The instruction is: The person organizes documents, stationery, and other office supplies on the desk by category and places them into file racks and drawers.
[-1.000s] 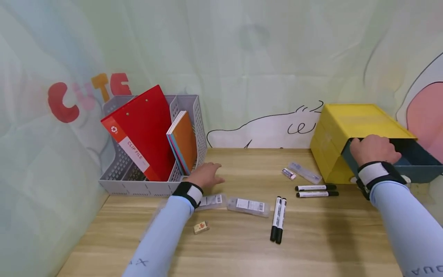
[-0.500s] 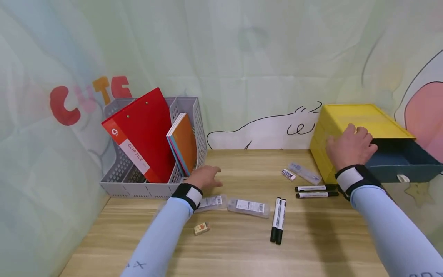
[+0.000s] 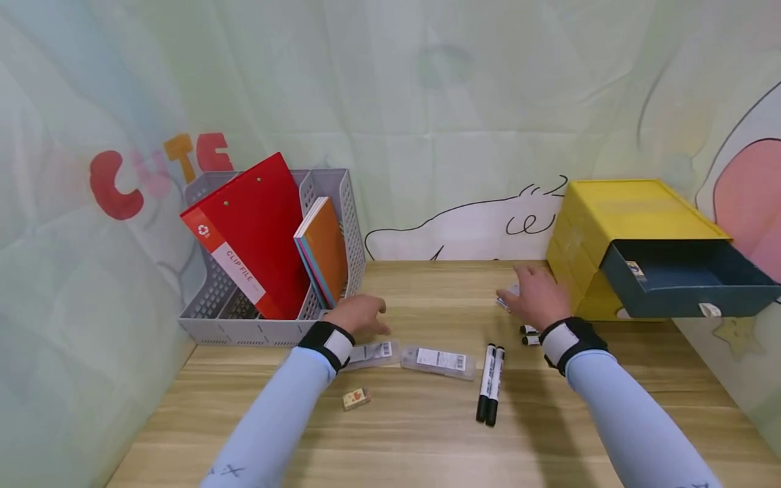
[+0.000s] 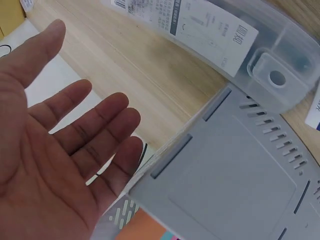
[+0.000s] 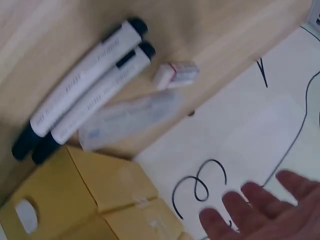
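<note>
Near the yellow box (image 3: 616,224), the right hand (image 3: 537,298) hovers low over the worktop (image 3: 427,420), fingers (image 5: 250,200) straight and spread, holding nothing. From the head view it covers the clear case (image 5: 132,119) and most of the eraser (image 5: 176,74), and only the ends of two markers (image 5: 87,112) peek out by the wrist; the blurred wrist view shows them lying side by side, the case just beside them, the eraser a little apart. I cannot tell whether the hand touches any of them. The left hand (image 3: 360,315) sits by the grey file rack (image 3: 244,325), palm open, fingers (image 4: 95,130) relaxed and empty. A labelled clear case (image 4: 220,40) lies just beside the rack, cut off at the frame edge. The box's dark drawer (image 3: 683,281) stands pulled out.
</note>
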`<move>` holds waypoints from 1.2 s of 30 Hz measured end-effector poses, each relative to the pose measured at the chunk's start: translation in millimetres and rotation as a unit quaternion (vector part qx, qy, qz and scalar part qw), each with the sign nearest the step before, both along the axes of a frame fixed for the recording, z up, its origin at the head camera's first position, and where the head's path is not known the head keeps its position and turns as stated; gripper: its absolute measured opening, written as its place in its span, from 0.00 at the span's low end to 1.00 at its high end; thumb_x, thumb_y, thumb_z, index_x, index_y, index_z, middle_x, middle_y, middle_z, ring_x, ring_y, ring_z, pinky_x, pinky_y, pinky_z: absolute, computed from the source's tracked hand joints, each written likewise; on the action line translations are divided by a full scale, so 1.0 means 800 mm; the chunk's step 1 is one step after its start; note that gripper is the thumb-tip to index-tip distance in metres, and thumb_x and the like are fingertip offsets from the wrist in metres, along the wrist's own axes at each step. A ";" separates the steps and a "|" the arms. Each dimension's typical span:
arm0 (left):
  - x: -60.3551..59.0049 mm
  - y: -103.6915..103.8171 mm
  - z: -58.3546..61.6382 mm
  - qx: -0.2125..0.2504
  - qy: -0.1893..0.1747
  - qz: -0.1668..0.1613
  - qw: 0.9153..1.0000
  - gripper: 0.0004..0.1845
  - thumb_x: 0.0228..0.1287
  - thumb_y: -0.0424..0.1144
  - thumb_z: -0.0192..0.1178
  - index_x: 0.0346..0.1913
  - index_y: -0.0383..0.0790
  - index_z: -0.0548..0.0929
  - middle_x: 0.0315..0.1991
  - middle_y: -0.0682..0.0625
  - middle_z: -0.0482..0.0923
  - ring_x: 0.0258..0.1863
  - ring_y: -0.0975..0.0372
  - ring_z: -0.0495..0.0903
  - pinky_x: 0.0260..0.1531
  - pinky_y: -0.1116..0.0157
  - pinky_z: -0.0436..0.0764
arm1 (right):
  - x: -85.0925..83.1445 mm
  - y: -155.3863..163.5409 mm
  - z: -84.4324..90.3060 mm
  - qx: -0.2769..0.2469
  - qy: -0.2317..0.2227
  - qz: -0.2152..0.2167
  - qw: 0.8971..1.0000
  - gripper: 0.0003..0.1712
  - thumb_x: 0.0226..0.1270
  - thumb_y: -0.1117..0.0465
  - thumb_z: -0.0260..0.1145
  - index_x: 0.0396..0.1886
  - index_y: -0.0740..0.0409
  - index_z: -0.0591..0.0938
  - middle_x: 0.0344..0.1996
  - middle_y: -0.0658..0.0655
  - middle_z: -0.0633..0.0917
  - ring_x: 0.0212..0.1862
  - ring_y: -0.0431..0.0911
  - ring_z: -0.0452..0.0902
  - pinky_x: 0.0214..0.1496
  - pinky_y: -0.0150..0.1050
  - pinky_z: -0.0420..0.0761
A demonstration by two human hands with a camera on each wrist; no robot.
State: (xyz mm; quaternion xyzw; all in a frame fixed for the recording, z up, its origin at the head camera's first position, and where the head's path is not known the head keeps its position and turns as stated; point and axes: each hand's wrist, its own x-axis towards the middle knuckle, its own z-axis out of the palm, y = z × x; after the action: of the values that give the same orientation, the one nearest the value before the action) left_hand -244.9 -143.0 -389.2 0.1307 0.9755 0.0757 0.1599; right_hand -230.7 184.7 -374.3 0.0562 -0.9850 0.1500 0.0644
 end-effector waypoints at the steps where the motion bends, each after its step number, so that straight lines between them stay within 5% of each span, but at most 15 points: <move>1: 0.000 -0.001 0.000 -0.001 0.002 -0.003 1.000 0.28 0.62 0.49 0.69 0.61 0.37 0.80 0.57 0.44 0.80 0.51 0.54 0.78 0.57 0.53 0.76 | -0.001 -0.002 -0.005 -0.004 -0.031 0.010 0.999 0.41 0.70 0.47 0.63 0.71 0.72 0.65 0.65 0.77 0.68 0.63 0.70 0.67 0.62 0.64 0.69; 6: 0.008 -0.006 0.002 -0.006 0.009 -0.011 1.000 0.31 0.61 0.50 0.69 0.64 0.38 0.78 0.59 0.43 0.79 0.58 0.51 0.76 0.62 0.49 0.71 | 0.000 -0.010 -0.023 -0.007 -0.148 0.049 0.988 0.46 0.68 0.39 0.63 0.71 0.70 0.65 0.66 0.75 0.70 0.66 0.68 0.65 0.65 0.62 0.67; 11: 0.020 -0.009 0.003 -0.018 -0.004 -0.006 1.000 0.33 0.58 0.53 0.71 0.63 0.40 0.78 0.58 0.45 0.79 0.55 0.52 0.76 0.60 0.49 0.72 | -0.001 -0.013 -0.037 -0.010 -0.167 0.059 0.984 0.47 0.66 0.37 0.64 0.70 0.68 0.68 0.65 0.72 0.71 0.66 0.67 0.66 0.65 0.62 0.67; 15: 0.032 -0.009 0.002 -0.032 -0.004 -0.008 0.999 0.26 0.53 0.54 0.74 0.48 0.39 0.84 0.41 0.48 0.83 0.38 0.57 0.77 0.43 0.56 0.79 | -0.003 -0.013 -0.041 -0.004 -0.164 0.057 0.985 0.48 0.66 0.36 0.64 0.70 0.68 0.68 0.66 0.72 0.71 0.67 0.67 0.65 0.66 0.62 0.67; 21: 0.055 -0.004 -0.001 -0.049 -0.001 -0.011 0.999 0.20 0.46 0.51 0.78 0.26 0.42 0.78 0.22 0.52 0.73 0.23 0.60 0.69 0.24 0.63 0.69 | -0.001 -0.015 -0.041 -0.013 -0.167 0.055 0.984 0.47 0.67 0.37 0.64 0.70 0.70 0.67 0.66 0.73 0.71 0.67 0.67 0.65 0.66 0.62 0.66; 30: 0.079 0.010 -0.009 -0.162 -0.039 0.002 0.986 0.26 0.34 0.55 0.83 0.28 0.41 0.83 0.25 0.52 0.77 0.28 0.61 0.74 0.36 0.59 0.80 | -0.001 -0.012 -0.043 -0.010 -0.158 0.049 0.986 0.49 0.66 0.35 0.63 0.70 0.71 0.67 0.66 0.74 0.70 0.67 0.68 0.64 0.66 0.62 0.66; 36: 0.089 0.018 -0.021 -0.201 -0.064 0.024 0.977 0.21 0.34 0.51 0.84 0.21 0.42 0.83 0.26 0.51 0.77 0.30 0.60 0.75 0.43 0.61 0.80 | -0.001 -0.013 -0.043 -0.006 -0.155 0.049 0.987 0.47 0.67 0.37 0.63 0.69 0.72 0.68 0.65 0.74 0.71 0.67 0.68 0.65 0.65 0.62 0.67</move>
State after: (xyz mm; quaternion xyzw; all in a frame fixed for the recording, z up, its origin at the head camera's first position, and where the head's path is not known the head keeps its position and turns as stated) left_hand -174.0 -128.9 -405.7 0.0679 0.9614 -0.1100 0.2428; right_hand -231.5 173.9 -408.6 0.0805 -0.9781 0.1660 -0.0961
